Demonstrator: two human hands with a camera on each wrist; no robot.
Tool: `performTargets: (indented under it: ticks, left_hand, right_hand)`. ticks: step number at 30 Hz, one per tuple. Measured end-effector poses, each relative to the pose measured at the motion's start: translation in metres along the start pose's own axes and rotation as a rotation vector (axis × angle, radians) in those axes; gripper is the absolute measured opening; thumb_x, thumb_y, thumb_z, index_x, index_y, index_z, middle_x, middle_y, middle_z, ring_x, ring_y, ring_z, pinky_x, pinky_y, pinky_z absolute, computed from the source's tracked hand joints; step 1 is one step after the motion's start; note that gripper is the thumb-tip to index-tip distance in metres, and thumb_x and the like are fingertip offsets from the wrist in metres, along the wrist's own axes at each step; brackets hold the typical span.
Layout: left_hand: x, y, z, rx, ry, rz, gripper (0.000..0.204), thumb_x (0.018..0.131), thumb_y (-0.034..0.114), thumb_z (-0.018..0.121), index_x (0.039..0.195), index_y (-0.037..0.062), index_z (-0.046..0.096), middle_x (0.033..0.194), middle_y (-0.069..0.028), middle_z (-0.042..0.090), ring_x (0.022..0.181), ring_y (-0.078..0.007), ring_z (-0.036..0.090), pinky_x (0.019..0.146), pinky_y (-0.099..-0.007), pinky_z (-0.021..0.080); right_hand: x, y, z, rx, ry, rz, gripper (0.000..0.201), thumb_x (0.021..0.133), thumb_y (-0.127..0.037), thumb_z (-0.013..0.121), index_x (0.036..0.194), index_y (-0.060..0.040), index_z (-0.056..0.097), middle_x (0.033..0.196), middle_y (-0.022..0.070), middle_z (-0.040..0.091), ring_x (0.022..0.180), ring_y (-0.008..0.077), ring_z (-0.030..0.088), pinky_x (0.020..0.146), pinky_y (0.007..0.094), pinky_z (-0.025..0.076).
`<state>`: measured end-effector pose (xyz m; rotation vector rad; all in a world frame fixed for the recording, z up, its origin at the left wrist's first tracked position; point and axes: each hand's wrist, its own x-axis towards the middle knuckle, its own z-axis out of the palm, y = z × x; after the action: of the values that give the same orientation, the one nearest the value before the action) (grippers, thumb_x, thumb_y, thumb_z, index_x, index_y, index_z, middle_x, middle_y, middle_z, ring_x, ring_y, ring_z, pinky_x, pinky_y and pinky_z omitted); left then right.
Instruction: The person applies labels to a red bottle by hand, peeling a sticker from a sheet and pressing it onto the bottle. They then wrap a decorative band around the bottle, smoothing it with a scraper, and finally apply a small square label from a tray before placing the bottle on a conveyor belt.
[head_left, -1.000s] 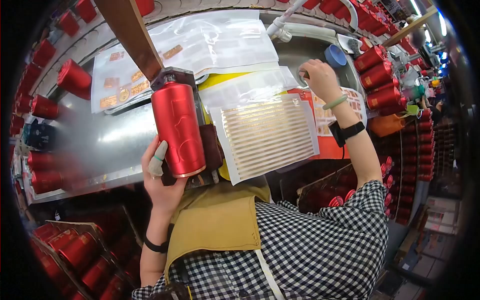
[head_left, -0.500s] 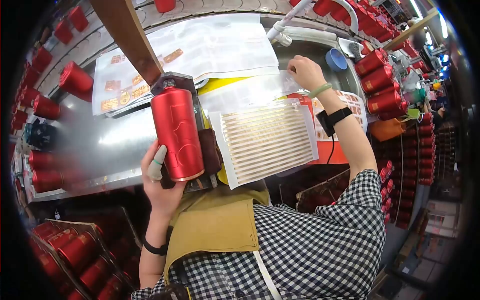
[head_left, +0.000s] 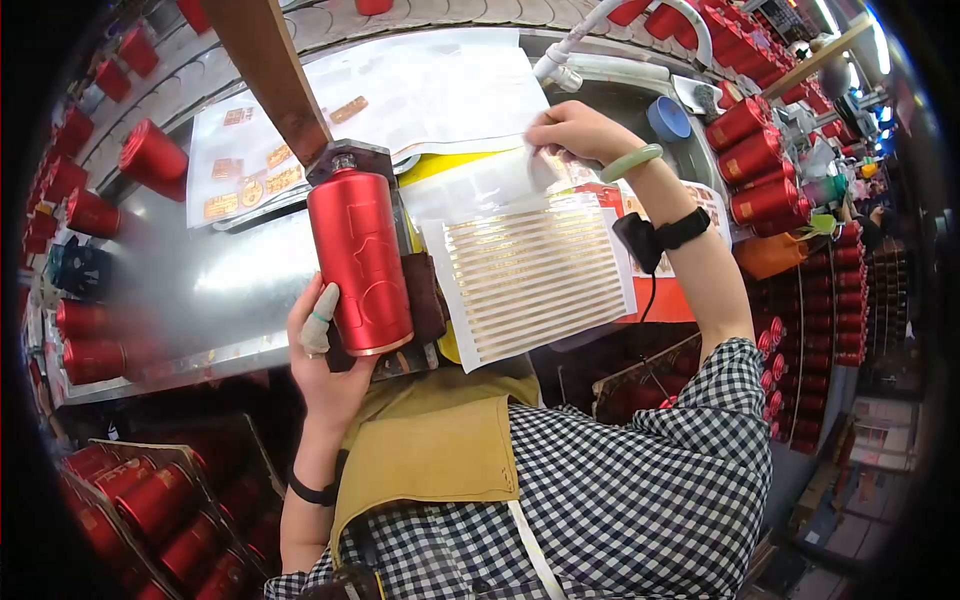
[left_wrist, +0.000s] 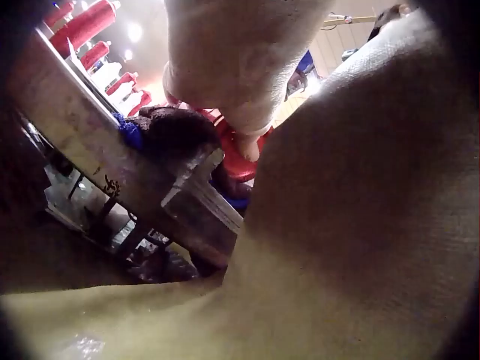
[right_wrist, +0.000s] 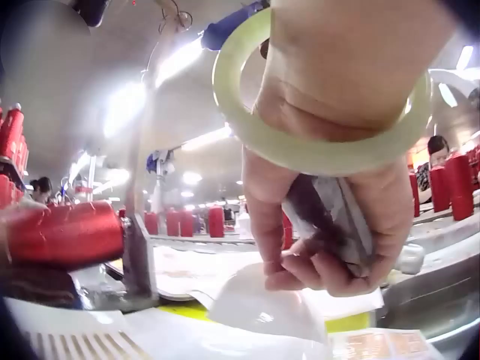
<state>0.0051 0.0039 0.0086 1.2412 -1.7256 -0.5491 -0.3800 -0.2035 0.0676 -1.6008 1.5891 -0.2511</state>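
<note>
A glossy red bottle (head_left: 362, 260) with raised shapes lies in a dark holder, its neck at the metal end piece. My left hand (head_left: 325, 370) grips its lower end; a pale cover with a green band is on one finger. Over the upper sheets, my right hand (head_left: 580, 132) pinches a translucent film (head_left: 545, 172), blurred in the head view. In the right wrist view my right hand (right_wrist: 330, 217) also curls round a grey flat piece (right_wrist: 330, 217), with the film (right_wrist: 262, 304) below its fingertips. A sheet of gold strips (head_left: 535, 285) lies beside the bottle.
A wooden bar (head_left: 262, 75) slants above the bottle. Behind are printed sheets (head_left: 430, 85); at the right, a white faucet (head_left: 560, 70), a blue bowl (head_left: 668, 119) and several red bottles (head_left: 755, 155). More red bottles (head_left: 155, 495) fill a rack at the lower left.
My right hand has moved left from the sink side to above the sheets, with the film now visible under its fingers. My left hand stays on the bottle, which has barely shifted.
</note>
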Motion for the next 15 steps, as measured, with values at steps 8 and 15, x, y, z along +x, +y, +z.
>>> performTargets:
  ticks: [8,15]
  left_hand:
    - [0.004,0.006,-0.002,-0.021,-0.001,0.000,0.074,0.073,-0.004,0.083,0.142,0.0018,0.058,0.150,-0.0134,0.049,0.138,-0.0288,0.051,0.115,-0.0395,0.043]
    - [0.006,0.003,-0.001,-0.044,0.010,0.016,0.074,0.073,-0.003,0.084,0.142,0.0025,0.058,0.149,-0.0137,0.050,0.137,-0.0296,0.052,0.115,-0.0403,0.044]
  right_hand:
    - [0.010,-0.008,0.022,-0.227,0.256,-0.102,0.051,0.093,-0.047,0.069,0.096,0.0032,0.078,0.088,0.0174,0.077,0.077,0.0270,0.072,0.076,0.0379,0.055]
    - [0.015,0.018,0.078,-0.262,0.377,-0.191,0.055,0.085,-0.043,0.076,0.113,0.0045,0.071,0.084,0.0159,0.075,0.074,0.0279,0.073,0.076,0.0408,0.057]
